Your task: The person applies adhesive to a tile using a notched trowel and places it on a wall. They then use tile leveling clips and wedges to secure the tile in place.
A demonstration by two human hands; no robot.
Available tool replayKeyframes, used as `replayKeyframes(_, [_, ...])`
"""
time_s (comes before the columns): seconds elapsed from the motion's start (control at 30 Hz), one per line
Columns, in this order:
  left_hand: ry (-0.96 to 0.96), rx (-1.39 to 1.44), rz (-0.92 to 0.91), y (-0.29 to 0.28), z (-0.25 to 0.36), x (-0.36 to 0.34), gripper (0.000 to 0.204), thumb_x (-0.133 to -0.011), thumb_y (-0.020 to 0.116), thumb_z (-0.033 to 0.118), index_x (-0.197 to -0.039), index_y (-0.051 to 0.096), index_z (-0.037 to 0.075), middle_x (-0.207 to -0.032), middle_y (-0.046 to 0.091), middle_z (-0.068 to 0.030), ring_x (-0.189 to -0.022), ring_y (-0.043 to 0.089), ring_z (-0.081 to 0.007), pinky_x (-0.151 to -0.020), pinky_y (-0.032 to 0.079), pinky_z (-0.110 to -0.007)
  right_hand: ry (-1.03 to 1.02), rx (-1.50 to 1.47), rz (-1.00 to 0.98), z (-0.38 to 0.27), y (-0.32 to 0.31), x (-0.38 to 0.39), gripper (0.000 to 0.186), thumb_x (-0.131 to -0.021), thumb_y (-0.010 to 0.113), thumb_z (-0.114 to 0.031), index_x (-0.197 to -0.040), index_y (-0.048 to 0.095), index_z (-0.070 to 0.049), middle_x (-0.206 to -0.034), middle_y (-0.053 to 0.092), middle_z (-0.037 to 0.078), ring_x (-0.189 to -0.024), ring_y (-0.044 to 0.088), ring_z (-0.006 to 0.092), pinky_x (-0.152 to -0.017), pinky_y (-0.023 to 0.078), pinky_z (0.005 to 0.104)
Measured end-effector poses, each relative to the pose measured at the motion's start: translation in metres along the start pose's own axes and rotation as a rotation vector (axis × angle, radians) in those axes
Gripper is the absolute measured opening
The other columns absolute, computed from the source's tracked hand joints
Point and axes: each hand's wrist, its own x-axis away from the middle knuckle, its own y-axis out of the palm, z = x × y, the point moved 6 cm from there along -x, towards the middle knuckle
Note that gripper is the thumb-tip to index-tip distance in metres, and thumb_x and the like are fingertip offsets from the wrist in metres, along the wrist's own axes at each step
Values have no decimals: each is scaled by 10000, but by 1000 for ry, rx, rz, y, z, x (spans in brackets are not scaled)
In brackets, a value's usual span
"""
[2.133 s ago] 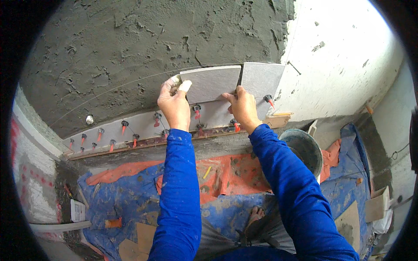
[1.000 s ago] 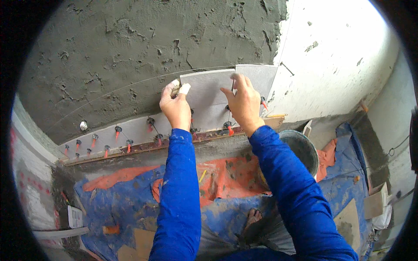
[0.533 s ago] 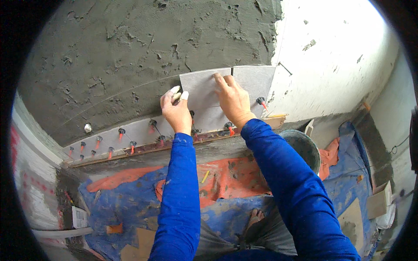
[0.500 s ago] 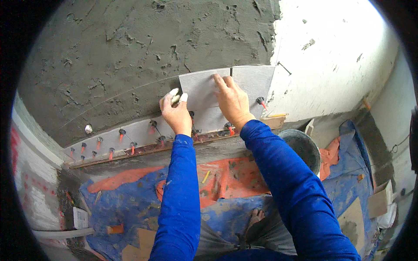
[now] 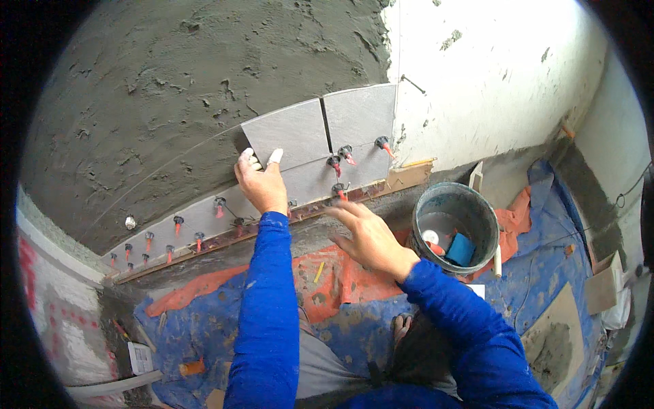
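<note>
My left hand [image 5: 261,177], with white wrappings on its fingertips, grips the lower-left corner of a pale grey tile [image 5: 289,129] on the mortared wall [image 5: 170,75]. A second grey tile [image 5: 357,116] sits to its right, with a narrow dark joint between. My right hand [image 5: 368,242], slightly blurred, hangs lower, fingers apart and holding nothing, below a red-and-black levelling clip [image 5: 338,191]. Several such clips, including one [image 5: 383,144] at the right, line the strip of grey tiles [image 5: 259,196] along the bottom.
A bucket [image 5: 485,204] with water and a blue sponge [image 5: 460,249] stands right of my right hand. A blue tarp [image 5: 552,225] and an orange sheet [image 5: 514,211] cover the floor. Cardboard [image 5: 558,313] lies lower right; a white container [image 5: 140,358] stands lower left; bare wall [image 5: 504,75] continues rightward.
My right hand has left the upper tile and dropped downward. Additional clips are visible at the right joint. My left hand remains at the tile's left corner. The view has shifted, exposing the bucket.
</note>
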Motion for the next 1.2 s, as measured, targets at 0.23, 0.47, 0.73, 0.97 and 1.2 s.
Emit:
replayKeyframes(0.23, [81,-64,8,6,-2,7,708,-684,982,121,-1273,621,-35,-1185,625,-168,-1016,650,-320,-895,537,-428,168,-64,-66,37,7,39,388,-875,786,-175,-1217,710,-9,-998,708,190,-878,729,358,-799,581,464])
replayKeyframes(0.47, [96,-71,127,13,0,12,710,-640,988,67,-1245,631,-41,-1187,640,-169,-1015,655,-321,-886,541,-421,202,-95,-112,51,19,31,365,-882,785,-185,-1194,719,-6,-1001,717,197,-888,732,360,-802,581,464])
replayKeyframes(0.73, [120,-90,147,14,2,14,711,-622,996,74,-1227,638,-35,-1137,654,-152,-990,654,-312,-870,543,-420,239,-99,-187,60,25,28,351,-906,750,-232,-1184,727,-19,-1075,737,207,-950,724,399,-851,574,492])
replayKeyframes(0.97, [72,-79,116,12,-1,14,709,-636,995,124,-1235,644,-24,-1133,644,-147,-969,646,-313,-856,535,-440,236,-106,-189,58,30,27,350,-898,766,-174,-1201,718,-3,-1056,735,212,-937,734,371,-838,583,459])
replayKeyframes(1.2, [51,24,161,3,-6,12,431,-723,938,105,-1077,732,-29,-1059,661,-132,-846,676,-280,-768,560,-398,-151,205,232,-3,-9,-36,510,-848,745,-103,-1345,641,-51,-1439,607,176,-1345,557,373,-1108,465,500])
